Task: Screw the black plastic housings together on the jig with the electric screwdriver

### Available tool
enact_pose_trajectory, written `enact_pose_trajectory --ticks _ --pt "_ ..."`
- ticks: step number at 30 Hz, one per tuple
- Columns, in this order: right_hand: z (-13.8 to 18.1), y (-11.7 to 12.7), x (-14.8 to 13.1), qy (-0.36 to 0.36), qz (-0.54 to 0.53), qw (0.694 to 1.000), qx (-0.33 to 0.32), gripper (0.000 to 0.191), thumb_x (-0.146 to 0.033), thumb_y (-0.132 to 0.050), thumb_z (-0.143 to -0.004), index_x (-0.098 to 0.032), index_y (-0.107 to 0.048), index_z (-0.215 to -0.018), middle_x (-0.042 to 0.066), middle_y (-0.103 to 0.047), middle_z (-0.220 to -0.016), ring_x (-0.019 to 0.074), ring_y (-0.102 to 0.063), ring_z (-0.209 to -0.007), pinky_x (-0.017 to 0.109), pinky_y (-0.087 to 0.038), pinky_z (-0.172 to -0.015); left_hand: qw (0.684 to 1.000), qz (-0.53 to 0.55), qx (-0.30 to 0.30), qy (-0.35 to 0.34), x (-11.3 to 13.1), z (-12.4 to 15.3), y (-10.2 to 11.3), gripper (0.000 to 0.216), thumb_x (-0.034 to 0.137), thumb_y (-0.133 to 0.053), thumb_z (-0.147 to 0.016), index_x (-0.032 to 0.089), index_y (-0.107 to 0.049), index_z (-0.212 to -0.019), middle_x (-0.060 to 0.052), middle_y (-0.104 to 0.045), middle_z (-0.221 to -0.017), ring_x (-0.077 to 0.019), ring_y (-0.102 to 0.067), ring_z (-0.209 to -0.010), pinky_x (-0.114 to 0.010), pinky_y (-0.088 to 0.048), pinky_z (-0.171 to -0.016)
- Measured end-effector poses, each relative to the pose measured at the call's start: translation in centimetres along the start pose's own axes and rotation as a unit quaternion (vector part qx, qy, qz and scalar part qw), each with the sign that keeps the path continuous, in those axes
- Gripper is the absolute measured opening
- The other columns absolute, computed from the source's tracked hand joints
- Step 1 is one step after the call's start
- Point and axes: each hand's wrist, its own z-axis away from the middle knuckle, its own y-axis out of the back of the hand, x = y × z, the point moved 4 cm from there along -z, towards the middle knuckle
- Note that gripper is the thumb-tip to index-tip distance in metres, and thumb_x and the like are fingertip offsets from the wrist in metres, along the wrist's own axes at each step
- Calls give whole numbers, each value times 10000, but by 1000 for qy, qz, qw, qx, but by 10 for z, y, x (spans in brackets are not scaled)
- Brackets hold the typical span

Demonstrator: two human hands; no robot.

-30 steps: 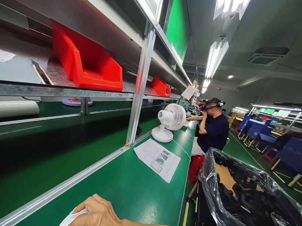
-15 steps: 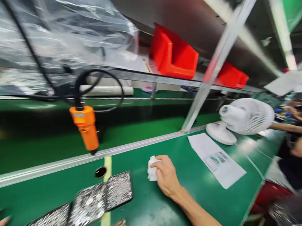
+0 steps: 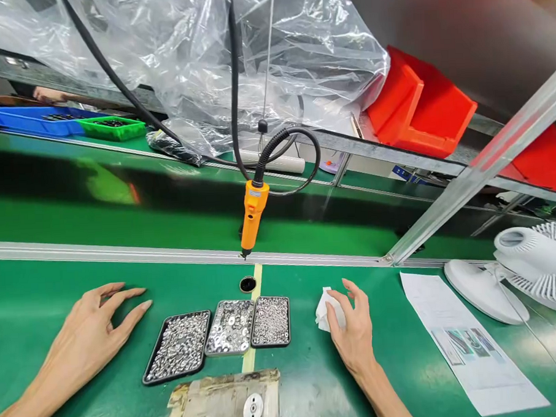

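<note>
A single view, from a camera worn on the person's head. It looks forward and down across the green table (image 3: pixel 42 286), close above it. The left hand (image 3: pixel 88 340) and the right hand (image 3: pixel 352 334), which rests on a white cloth (image 3: pixel 326 311), enter from the bottom edge. The trays (image 3: pixel 228 330) between the hands sit near the middle. Beyond the hands it takes in the hanging orange screwdriver (image 3: pixel 252 213) and the shelf (image 3: pixel 395 151). Out past the right hand, the white fan (image 3: pixel 534 271) is cut by the frame's edge.
</note>
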Motion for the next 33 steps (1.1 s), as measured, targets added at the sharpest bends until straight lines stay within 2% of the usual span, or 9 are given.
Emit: enact_pose_trajectory --ticks 4,7,11,14,17,20,27,33 --pt "1 -2 -10 28 -7 999 -22 246 -202 -555 -989 -238 -685 -1196 145 -414 -1509 290 -552 -1246 494 -563 -941 1000 1 18 -3 2 2 2 555 625 -355 -959 239 -671 -1204 -127 -466 -1404 -319 -533 -1202 -476 -396 -1126" --pt "4 -7 -23 68 -25 996 -55 246 -140 -565 -977 -230 -677 -1177 149 -456 -1480 289 -557 -1248 487 -560 -933 1000 7 25 0 3 2 2 528 606 -372 -960 241 -672 -1196 -124 -476 -1383 -315 -536 -1194 -469 -411 -1110" --pt "3 -12 -50 126 -60 986 -91 221 -99 -579 -967 -224 -662 -1130 114 -619 -1254 262 -576 -1167 495 -514 -964 999 27 32 4 4 2 0 512 585 -396 -955 230 -670 -1201 -123 -474 -1371 -305 -549 -1183 -459 -407 -1107" --pt "-2 -19 -70 144 -72 975 -153 183 -130 -587 -980 -239 -672 -1100 68 -674 -1080 223 -600 -992 417 -521 -842 998 43 36 5 5 4 1 500 576 -408 -962 229 -659 -1220 -116 -472 -1372 -302 -537 -1208 -455 -396 -1114" --pt "-9 -28 -84 137 -65 966 -211 146 -195 -686 -940 -261 -692 -1070 36 -679 -975 213 -584 -879 370 -490 -734 998 53 39 6 6 4 2 493 563 -411 -966 220 -656 -1221 -118 -481 -1357 -308 -519 -1237 -456 -387 -1120" --pt "-14 -39 -93 126 -44 961 -243 206 -189 -760 -875 -282 -703 -1050 20 -680 -937 225 -571 -850 369 -448 -721 997 58 42 7 8 4 4 487 548 -410 -962 212 -663 -1209 -119 -483 -1349 -310 -516 -1233 -459 -389 -1117" --pt "-10 -55 -100 107 -21 963 -247 150 -120 -581 -956 -234 -679 -950 36 -671 -883 233 -529 -812 377 -337 -733 997 60 41 2 11 3 7 497 543 -406 -974 196 -670 -1210 -123 -459 -1349 -306 -514 -1216 -461 -398 -1100" --pt "-12 -51 -96 89 -49 954 -281 134 -148 -626 -956 -252 -668 -1029 24 -673 -937 231 -544 -855 356 -368 -758 998 60 35 -1 10 4 6 476 529 -414 -984 198 -662 -1220 -116 -449 -1360 -297 -497 -1216 -456 -399 -1086"
